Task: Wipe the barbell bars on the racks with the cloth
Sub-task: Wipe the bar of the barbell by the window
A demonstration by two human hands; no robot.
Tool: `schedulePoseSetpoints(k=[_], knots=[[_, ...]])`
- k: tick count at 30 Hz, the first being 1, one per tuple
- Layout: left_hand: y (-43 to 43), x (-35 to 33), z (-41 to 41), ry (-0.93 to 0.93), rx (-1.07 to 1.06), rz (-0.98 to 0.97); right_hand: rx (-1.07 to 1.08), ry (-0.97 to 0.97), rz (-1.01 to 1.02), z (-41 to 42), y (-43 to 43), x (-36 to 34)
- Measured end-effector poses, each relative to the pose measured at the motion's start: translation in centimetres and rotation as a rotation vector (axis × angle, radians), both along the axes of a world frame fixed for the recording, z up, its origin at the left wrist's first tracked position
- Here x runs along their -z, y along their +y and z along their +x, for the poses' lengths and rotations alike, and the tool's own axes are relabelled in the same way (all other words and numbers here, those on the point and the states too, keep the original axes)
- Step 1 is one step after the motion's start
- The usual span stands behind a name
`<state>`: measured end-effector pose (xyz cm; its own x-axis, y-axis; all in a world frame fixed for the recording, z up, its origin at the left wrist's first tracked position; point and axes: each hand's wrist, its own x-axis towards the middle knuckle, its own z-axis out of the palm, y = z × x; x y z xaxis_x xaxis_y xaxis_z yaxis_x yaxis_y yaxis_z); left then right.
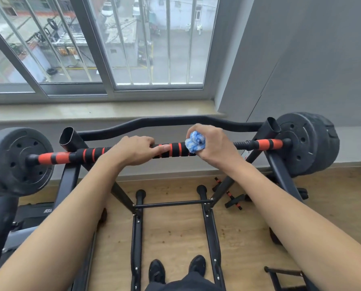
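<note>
While resting across the black rack (280, 164), the barbell bar (175, 149), padded in black and orange bands, carries the right hand (215, 143), fingers curled tight around a bunched blue-and-white cloth (195, 142) pressed to it. Left hand (133, 151) lies over the bar, fingers loosely wrapped, index extended. Weight plates (307, 143) cap the ends; a curved black bar (154, 122) sits behind, below the window sill (70, 111).

The single head-worn wide-angle camera looked forward and steeply down from standing height, close above the barbell bar (120, 153) on its rack (278, 164), facing the window (133, 49) and sill straight ahead, with the wooden floor (175, 232) and the person's shoes (157, 269) at the bottom edge.
</note>
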<state>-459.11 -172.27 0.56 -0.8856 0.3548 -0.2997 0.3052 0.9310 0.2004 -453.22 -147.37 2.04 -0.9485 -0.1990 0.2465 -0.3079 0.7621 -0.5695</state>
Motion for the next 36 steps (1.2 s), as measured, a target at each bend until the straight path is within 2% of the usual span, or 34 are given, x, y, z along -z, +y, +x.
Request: schedulePoseSetpoints(k=[4, 7, 10, 15, 17, 19, 23, 26, 29, 31, 34, 36], knots=[[1.0, 2.0, 3.7, 0.442, -0.010, -0.033, 0.056, -0.036, -0.024, -0.4, -0.2, -0.1], [1.3, 3.6, 4.9, 0.572, -0.020, -0.016, 0.017, -0.052, -0.006, -0.2, -0.1, 0.0], [1.8, 3.2, 4.0, 0.551, -0.039, -0.056, -0.022, -0.070, 0.025, 0.0, 0.3, 0.0], [1.3, 2.2, 1.5, 0.326, -0.011, -0.012, -0.103, -0.110, 0.065, 0.2, 0.7, -0.4], [1.0, 1.5, 0.6, 0.217, 0.025, -0.002, -0.088, -0.136, -0.002, -0.1, 0.8, -0.8], [0.9, 1.2, 0.8, 0.184, 0.027, 0.058, -0.035, -0.147, -0.088, -0.6, 0.9, -1.1], [0.3, 3.3, 3.3, 0.577, 0.119, 0.069, -0.026, -0.128, -0.108, -0.9, 0.7, -1.0], [0.0, 4.2, 3.4, 0.683, 0.160, 0.049, -0.068, -0.100, -0.041, -0.6, 0.4, -0.6], [0.1, 3.1, 2.6, 0.611, 0.181, 0.074, -0.098, -0.053, 0.045, -0.4, 0.6, -0.4], [0.0, 2.2, 1.8, 0.447, 0.158, 0.098, -0.126, -0.040, 0.076, -0.2, 0.7, -0.2], [0.1, 0.6, 0.1, 0.095, 0.110, 0.130, -0.152, -0.034, 0.096, 0.2, 0.6, 0.1], [0.3, 0.4, -0.2, 0.025, 0.103, 0.125, -0.117, -0.050, 0.041, 0.2, 0.6, 0.1]])
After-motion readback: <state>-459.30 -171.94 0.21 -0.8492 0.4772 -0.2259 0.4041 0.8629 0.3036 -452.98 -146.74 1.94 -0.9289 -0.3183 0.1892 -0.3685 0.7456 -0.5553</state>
